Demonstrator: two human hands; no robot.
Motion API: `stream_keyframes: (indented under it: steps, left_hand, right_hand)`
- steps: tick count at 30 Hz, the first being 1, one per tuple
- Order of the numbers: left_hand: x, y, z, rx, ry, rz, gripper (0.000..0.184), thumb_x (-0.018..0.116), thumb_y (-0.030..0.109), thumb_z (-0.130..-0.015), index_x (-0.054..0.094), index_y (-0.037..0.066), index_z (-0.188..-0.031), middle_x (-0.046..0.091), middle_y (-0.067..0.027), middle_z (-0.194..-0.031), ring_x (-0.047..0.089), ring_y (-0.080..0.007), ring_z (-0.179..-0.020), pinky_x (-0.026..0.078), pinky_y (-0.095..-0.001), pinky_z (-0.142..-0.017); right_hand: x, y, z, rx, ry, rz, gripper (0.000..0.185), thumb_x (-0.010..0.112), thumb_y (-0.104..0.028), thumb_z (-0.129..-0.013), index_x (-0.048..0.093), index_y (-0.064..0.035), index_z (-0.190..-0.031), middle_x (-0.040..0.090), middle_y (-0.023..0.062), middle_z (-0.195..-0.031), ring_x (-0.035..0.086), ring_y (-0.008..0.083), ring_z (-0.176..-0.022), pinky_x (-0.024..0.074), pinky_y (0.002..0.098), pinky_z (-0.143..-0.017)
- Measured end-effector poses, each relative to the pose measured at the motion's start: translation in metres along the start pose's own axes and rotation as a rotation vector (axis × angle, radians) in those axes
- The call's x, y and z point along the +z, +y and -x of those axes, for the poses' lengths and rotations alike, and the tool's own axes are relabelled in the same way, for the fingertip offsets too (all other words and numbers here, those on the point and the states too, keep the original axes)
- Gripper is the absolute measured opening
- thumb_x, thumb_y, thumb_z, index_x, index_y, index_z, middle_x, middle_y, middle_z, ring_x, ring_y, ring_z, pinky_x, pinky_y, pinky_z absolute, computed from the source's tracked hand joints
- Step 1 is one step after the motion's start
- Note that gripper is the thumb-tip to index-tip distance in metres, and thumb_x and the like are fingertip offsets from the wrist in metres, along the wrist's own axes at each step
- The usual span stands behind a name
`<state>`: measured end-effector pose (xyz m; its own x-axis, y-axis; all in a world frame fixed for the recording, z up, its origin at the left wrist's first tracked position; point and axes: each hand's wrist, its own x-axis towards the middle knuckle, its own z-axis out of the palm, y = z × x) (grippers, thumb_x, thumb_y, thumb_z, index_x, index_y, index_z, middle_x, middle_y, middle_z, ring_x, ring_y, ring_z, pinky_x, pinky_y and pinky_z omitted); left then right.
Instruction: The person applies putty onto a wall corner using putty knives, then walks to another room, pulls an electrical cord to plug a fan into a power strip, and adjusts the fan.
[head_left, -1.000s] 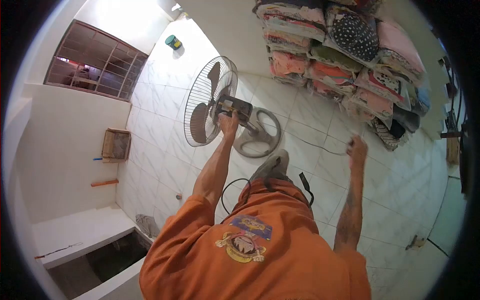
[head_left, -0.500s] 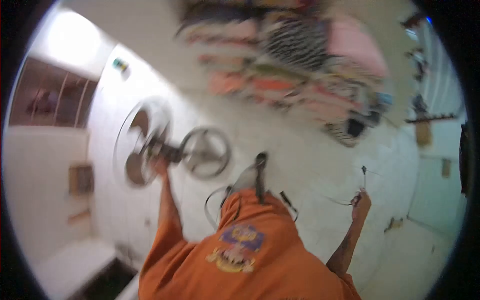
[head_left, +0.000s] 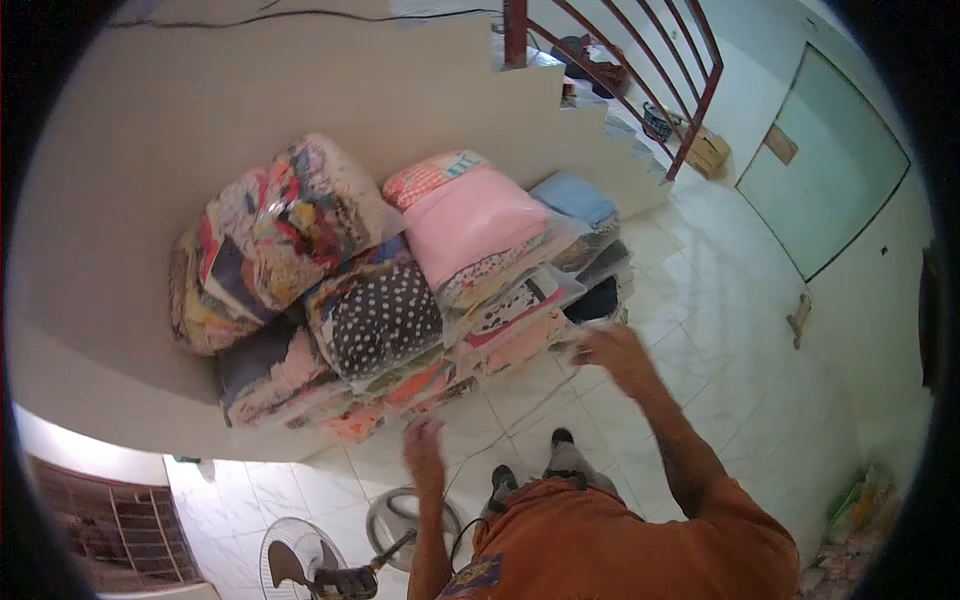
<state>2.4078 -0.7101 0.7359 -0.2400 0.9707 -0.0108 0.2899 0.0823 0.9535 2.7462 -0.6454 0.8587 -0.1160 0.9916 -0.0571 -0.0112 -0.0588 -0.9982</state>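
My right hand [head_left: 612, 357] is in front of the stacked bags, its fingers closed around a thin power cord [head_left: 530, 405]. The cord stretches down and left toward my left hand [head_left: 424, 445], which is raised over the floor near the bags' lower edge. Blur hides the left fingers, and I cannot tell whether they grip the cord. A pedestal fan [head_left: 345, 580] with a round base [head_left: 385, 515] is below and left of my left hand, apart from its fingers. The left forearm partly covers the base.
Clear plastic bags of folded cloth [head_left: 385, 325] are piled against the wall. Stairs with a red-brown railing [head_left: 690, 120] rise behind them. A cardboard box [head_left: 707, 150] stands by the steps, and a pale green door [head_left: 825, 165] is at right. Tiled floor [head_left: 660, 300] surrounds my feet.
My view has swung toward the bags and stairs. My left hand has let go of the fan, which now stands lower in view. My right hand, still with the cord, has come closer to the left.
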Motion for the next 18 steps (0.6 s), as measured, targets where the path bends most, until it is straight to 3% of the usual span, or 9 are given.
stream_keyframes:
  steps: [2, 3, 4, 7, 10, 12, 16, 17, 18]
  left_hand:
    - [0.064, 0.101, -0.038, 0.017, -0.227, 0.325, 0.03, 0.046, 0.022, -0.097, 0.059, -0.002, -0.11, 0.058, -0.0152, -0.111, 0.057, -0.0235, -0.103, 0.045, -0.0344, -0.089]
    - [0.088, 0.132, -0.052, -0.088, -0.309, 0.607, 0.033, 0.044, 0.024, -0.099, 0.059, -0.004, -0.11, 0.06, -0.0156, -0.108, 0.059, -0.0218, -0.1, 0.046, -0.0325, -0.087]
    - [0.103, 0.155, -0.068, -0.055, -0.318, 0.53, 0.035, 0.043, 0.025, -0.099, 0.059, -0.004, -0.11, 0.061, -0.0159, -0.106, 0.06, -0.0214, -0.098, 0.047, -0.0319, -0.086]
    - [0.143, 0.182, -0.107, -0.009, -0.292, 0.376, 0.039, 0.041, 0.028, -0.1, 0.058, -0.005, -0.11, 0.063, -0.0159, -0.1, 0.063, -0.021, -0.09, 0.05, -0.0306, -0.082]
    - [0.173, 0.167, -0.143, 0.013, -0.179, 0.446, 0.038, 0.039, 0.026, -0.1, 0.06, -0.005, -0.106, 0.065, -0.0146, -0.097, 0.064, -0.02, -0.083, 0.051, -0.0297, -0.072]
    - [0.182, 0.156, -0.16, -0.015, -0.115, 0.236, 0.036, 0.039, 0.024, -0.099, 0.06, -0.005, -0.105, 0.066, -0.013, -0.094, 0.063, -0.0179, -0.075, 0.051, -0.0279, -0.066]
    - [0.212, 0.199, -0.167, -0.175, -0.011, 0.173, 0.034, 0.044, 0.027, -0.099, 0.061, -0.001, -0.105, 0.064, -0.0072, -0.086, 0.057, -0.0113, -0.061, 0.045, -0.0251, -0.054]
    - [0.216, 0.206, -0.171, -0.21, 0.009, 0.146, 0.033, 0.044, 0.027, -0.099, 0.062, -0.001, -0.106, 0.063, -0.0064, -0.084, 0.055, -0.0104, -0.057, 0.044, -0.0243, -0.051]
    - [0.221, 0.219, -0.175, -0.226, 0.032, 0.133, 0.032, 0.043, 0.024, -0.099, 0.06, -0.001, -0.107, 0.063, -0.0062, -0.083, 0.054, -0.0095, -0.057, 0.044, -0.0238, -0.051]
  right_hand:
    - [0.035, -0.019, -0.034, -0.132, -0.113, 0.746, 0.024, 0.05, -0.016, -0.089, 0.06, 0.0049, -0.094, 0.06, 0.0192, -0.087, 0.062, 0.0313, -0.081, 0.0503, 0.0419, -0.074]
    - [0.045, -0.01, -0.049, -0.263, -0.128, 0.758, 0.026, 0.05, -0.018, -0.089, 0.06, 0.005, -0.093, 0.06, 0.0225, -0.088, 0.059, 0.0364, -0.082, 0.0481, 0.0449, -0.076]
    - [0.048, 0.0, -0.065, -0.398, -0.149, 0.771, 0.028, 0.049, -0.021, -0.089, 0.059, 0.005, -0.091, 0.059, 0.0257, -0.089, 0.057, 0.0415, -0.084, 0.0459, 0.0478, -0.078]
    - [0.031, -0.015, -0.111, -0.396, -0.333, 0.845, 0.022, 0.05, -0.019, -0.089, 0.062, -0.0005, -0.094, 0.06, 0.0188, -0.085, 0.059, 0.0369, -0.084, 0.0465, 0.0454, -0.077]
    - [-0.047, -0.008, -0.205, -0.67, -0.668, 1.436, 0.023, 0.05, -0.02, -0.089, 0.06, -0.0002, -0.09, 0.06, 0.019, -0.087, 0.059, 0.0386, -0.085, 0.0461, 0.0468, -0.077]
    - [-0.117, -0.033, -0.272, -0.905, -0.198, 1.001, 0.018, 0.055, -0.017, -0.079, 0.062, -0.0013, -0.084, 0.062, 0.0172, -0.08, 0.062, 0.0352, -0.076, 0.0493, 0.0494, -0.068]
    - [-0.221, -0.103, -0.446, -0.807, 0.186, 1.338, 0.017, 0.051, -0.014, -0.082, 0.059, 0.0013, -0.08, 0.059, 0.0178, -0.077, 0.061, 0.0368, -0.073, 0.0487, 0.0487, -0.063]
    - [-0.23, -0.111, -0.498, -1.128, 0.361, 1.128, 0.015, 0.052, -0.011, -0.082, 0.058, 0.002, -0.08, 0.058, 0.0197, -0.08, 0.06, 0.0355, -0.072, 0.0499, 0.0455, -0.062]
    - [-0.23, -0.144, -0.53, -1.106, 0.341, 1.162, 0.012, 0.054, -0.01, -0.081, 0.058, 0.0014, -0.081, 0.058, 0.0194, -0.081, 0.061, 0.0343, -0.075, 0.0508, 0.0447, -0.064]
